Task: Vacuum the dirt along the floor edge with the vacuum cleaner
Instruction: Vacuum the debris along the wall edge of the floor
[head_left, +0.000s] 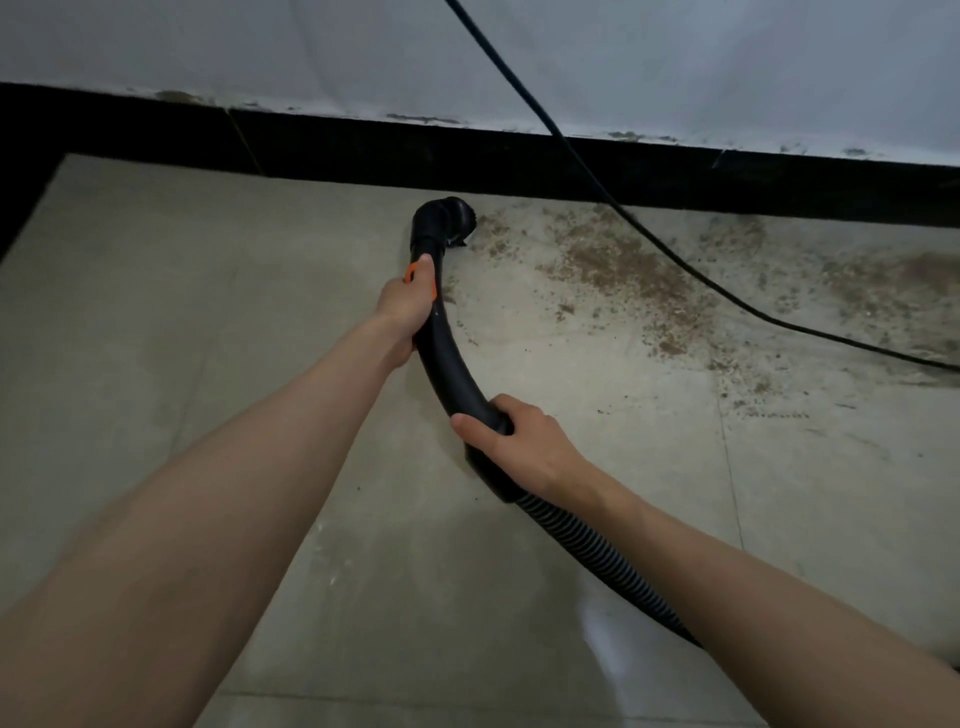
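The person holds a black curved vacuum wand (441, 358) with both hands above a pale tiled floor (208, 338). The left hand (408, 312) wraps the far part of the wand, its grip curled round the tube with the thumb lying along the top, just beside an orange slider (411, 271). The right hand (511, 444) grips the near end of the wand, fingers curled over it and thumb across the near side, where the rigid tube meets the ribbed vacuum hose (597, 561). The hose runs from under that hand toward the near right and leaves the view at the right edge.

At the far end of the wand, a round black brush nozzle (447, 218) sits on the floor close to the black skirting (363, 150) at the foot of the white wall (260, 47). Brown dirt (623, 270) lies scattered on the floor right of the nozzle, along the skirting, its nearest specks just beside the brush. The floor left of the nozzle looks free of such crumbs. A thin black power cord (597, 182) comes down from the top of the view, crosses the wall and skirting, and trails over the dirt toward the right edge.
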